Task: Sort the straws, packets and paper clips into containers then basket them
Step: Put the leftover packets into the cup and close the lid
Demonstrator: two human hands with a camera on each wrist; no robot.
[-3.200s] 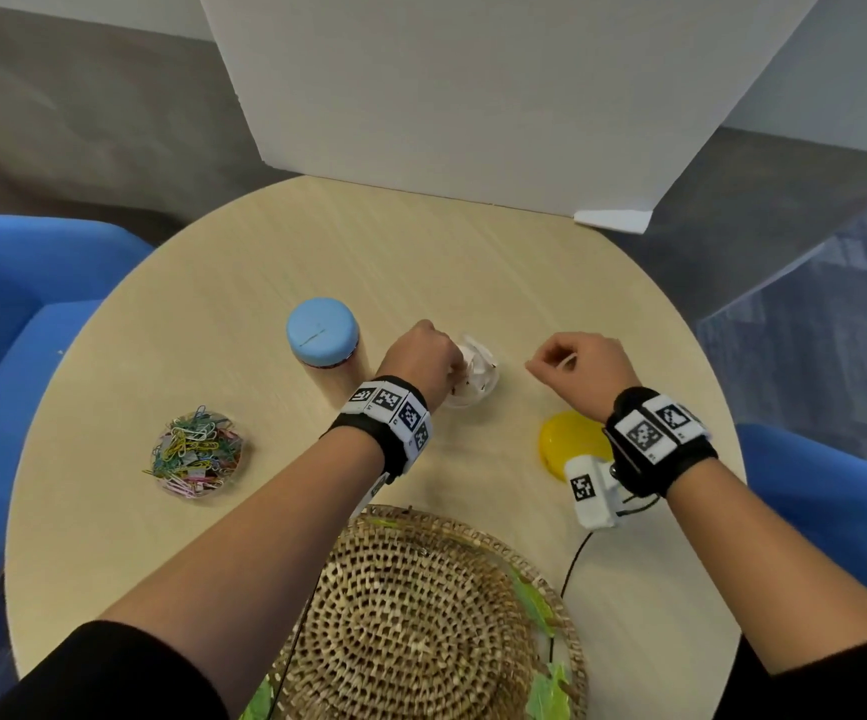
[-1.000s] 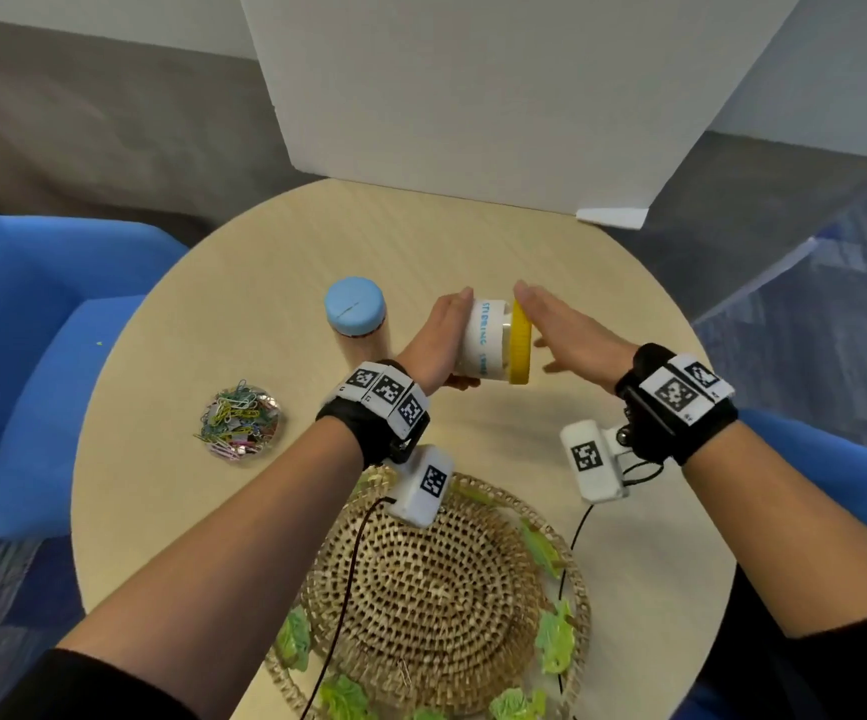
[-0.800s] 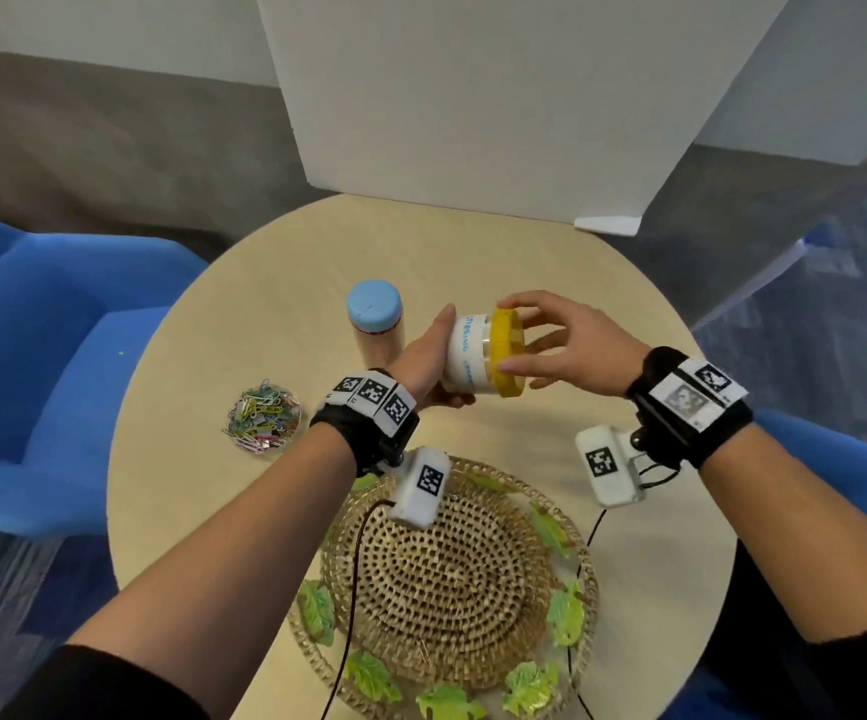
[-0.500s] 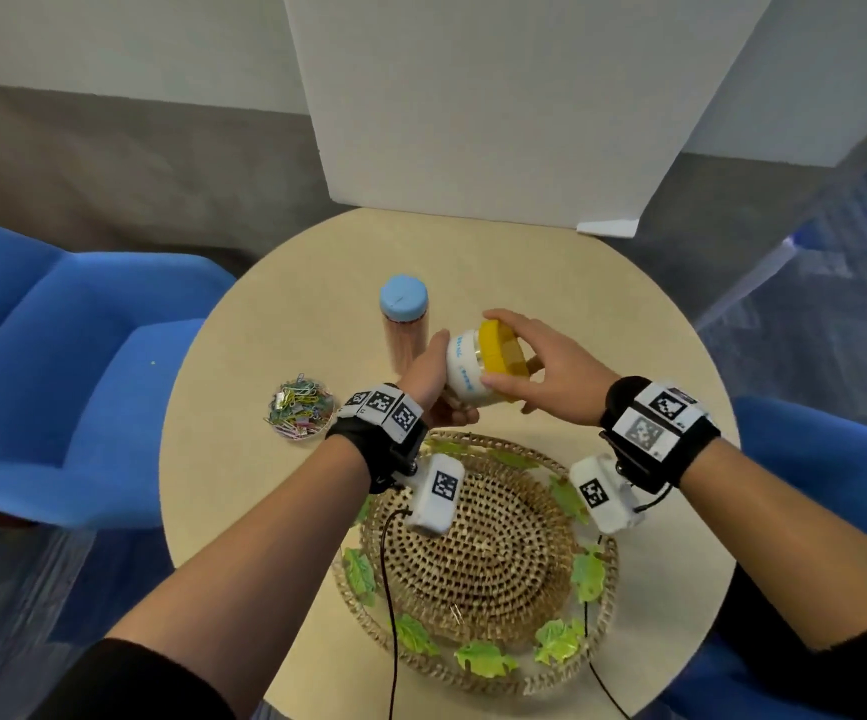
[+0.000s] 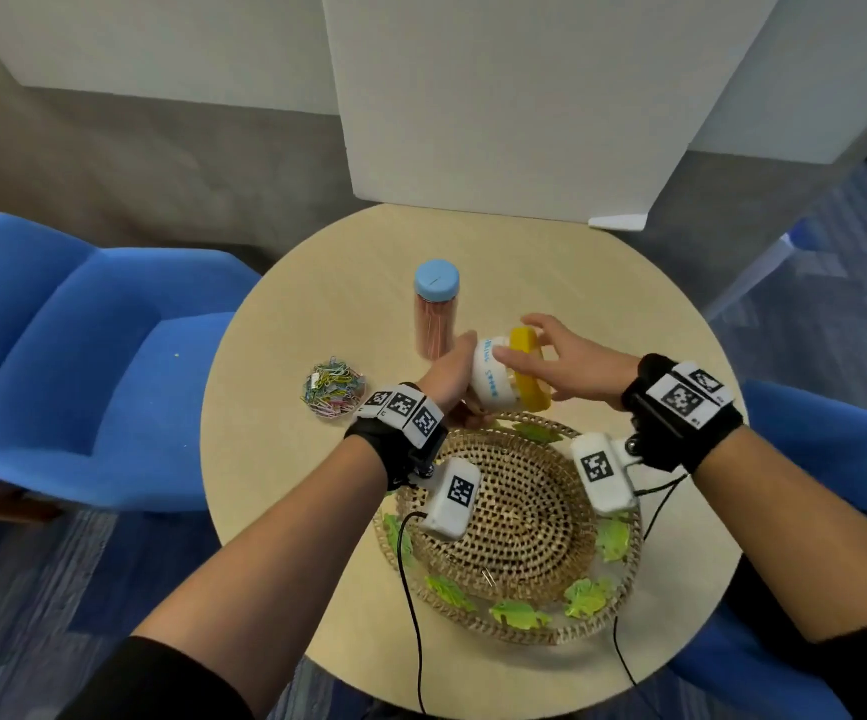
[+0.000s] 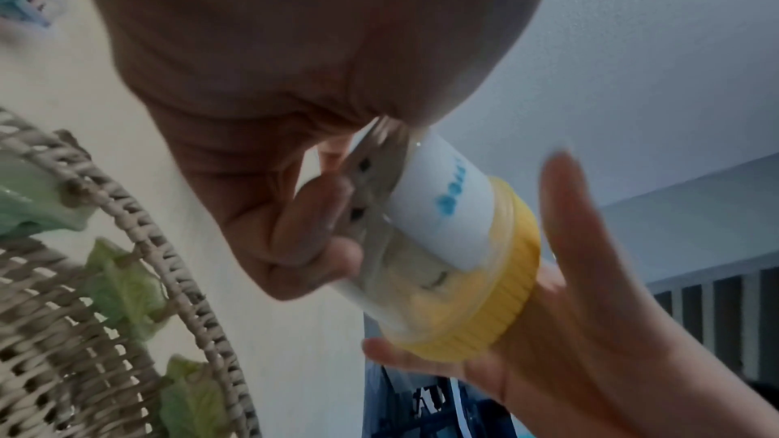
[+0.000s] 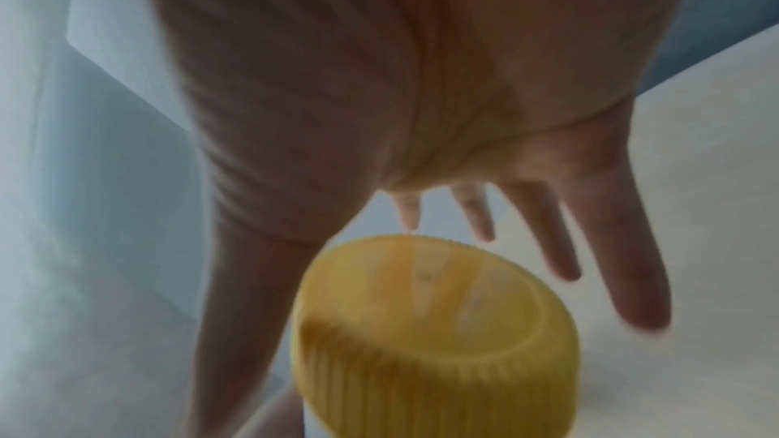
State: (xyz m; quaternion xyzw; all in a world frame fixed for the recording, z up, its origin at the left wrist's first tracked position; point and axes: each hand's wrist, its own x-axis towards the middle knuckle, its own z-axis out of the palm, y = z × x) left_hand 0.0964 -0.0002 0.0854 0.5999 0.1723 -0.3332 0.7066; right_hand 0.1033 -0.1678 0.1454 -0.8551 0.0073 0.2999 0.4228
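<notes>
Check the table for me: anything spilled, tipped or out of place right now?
Nothing spilled. The yellow-lidded jar lies tilted sideways, but the left hand grips it and the right hand is at its lid. The paper clips sit in a loose pile, unsorted. The blue-lidded jar stands upright; the basket looks empty.

Round wooden counter (image 5: 602, 283), bearing blue-lidded straw jar (image 5: 435, 309), paper clip pile (image 5: 332, 388), wicker basket (image 5: 519, 623).

The right hand (image 7: 379, 79) spreads straight fingers (image 7: 624, 262) beyond a blurred, ribbed yellow lid (image 7: 434, 338).
</notes>
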